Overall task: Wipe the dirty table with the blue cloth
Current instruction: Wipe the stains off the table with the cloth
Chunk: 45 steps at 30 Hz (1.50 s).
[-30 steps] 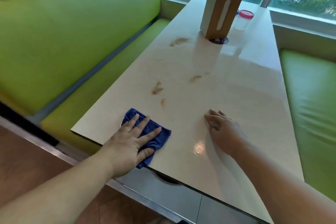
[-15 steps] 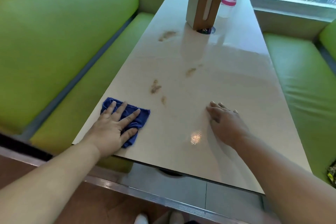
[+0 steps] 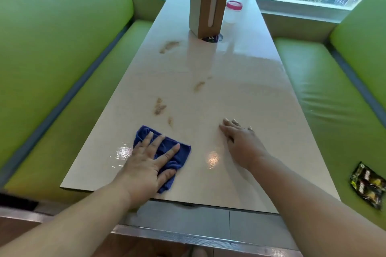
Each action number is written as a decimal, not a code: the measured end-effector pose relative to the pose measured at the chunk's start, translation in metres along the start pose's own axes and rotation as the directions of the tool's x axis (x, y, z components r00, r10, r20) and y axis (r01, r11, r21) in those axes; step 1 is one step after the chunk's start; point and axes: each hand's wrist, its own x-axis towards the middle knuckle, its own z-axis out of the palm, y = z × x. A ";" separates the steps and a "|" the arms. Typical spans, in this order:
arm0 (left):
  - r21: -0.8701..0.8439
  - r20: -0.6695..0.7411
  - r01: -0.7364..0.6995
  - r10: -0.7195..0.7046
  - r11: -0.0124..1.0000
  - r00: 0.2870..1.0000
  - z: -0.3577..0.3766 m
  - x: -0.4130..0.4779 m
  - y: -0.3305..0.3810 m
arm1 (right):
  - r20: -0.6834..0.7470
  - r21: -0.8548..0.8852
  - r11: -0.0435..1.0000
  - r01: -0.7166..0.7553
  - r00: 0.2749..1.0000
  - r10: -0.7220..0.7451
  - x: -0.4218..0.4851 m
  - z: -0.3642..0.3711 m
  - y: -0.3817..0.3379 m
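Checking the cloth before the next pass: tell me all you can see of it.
The cloth is deep blue, soft and fuzzy like microfibre, bunched into a rough pad. It lies on the table near its front left corner. The left hand presses on it, fingers spread, covering its middle. A small stain lies just beyond it, apart.

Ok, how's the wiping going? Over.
Left hand flat on cloth, near table edge. Right hand resting open on table. Brown stains just ahead, not yet wiped. Tissue box far back.
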 end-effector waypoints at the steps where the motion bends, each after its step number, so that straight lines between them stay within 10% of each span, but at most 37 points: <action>1: -0.011 0.033 -0.075 0.075 0.997 0.997 0.004 0.000 0.017 | -0.002 -0.011 1.000 0.010 1.000 -0.010 -0.001 0.001 0.000; 5: -0.008 0.106 -0.275 0.274 0.961 0.956 0.009 0.013 0.063 | 0.012 0.026 0.998 0.059 0.998 -0.059 0.003 -0.010 0.006; 11: 0.039 0.125 -0.117 0.111 0.992 0.986 0.004 0.068 0.077 | -0.329 0.307 0.950 0.050 0.943 0.057 -0.001 -0.036 0.005; 15: -0.339 0.109 -0.126 0.171 0.932 0.979 -0.012 0.077 0.077 | -0.474 0.389 0.905 0.170 0.880 0.038 -0.014 -0.024 -0.023; 18: -0.673 -0.144 -0.058 -0.054 0.738 0.988 -0.027 0.063 0.058 | -0.255 0.492 0.850 0.187 0.965 -0.065 -0.025 -0.006 -0.044; 22: -0.584 -0.404 -0.054 -0.232 0.810 0.885 -0.036 0.047 0.039 | 0.136 0.035 0.983 0.182 0.973 -0.185 -0.026 0.022 -0.043; 41: -0.404 -0.437 0.094 -0.282 0.910 0.854 -0.059 0.027 0.018 | 0.091 -0.081 0.995 -0.060 0.994 0.067 0.041 0.005 -0.027; 45: -0.393 -0.418 0.143 -0.315 0.909 0.852 -0.056 0.018 0.012 | 0.157 -0.146 0.981 0.127 0.982 -0.103 0.026 0.021 -0.055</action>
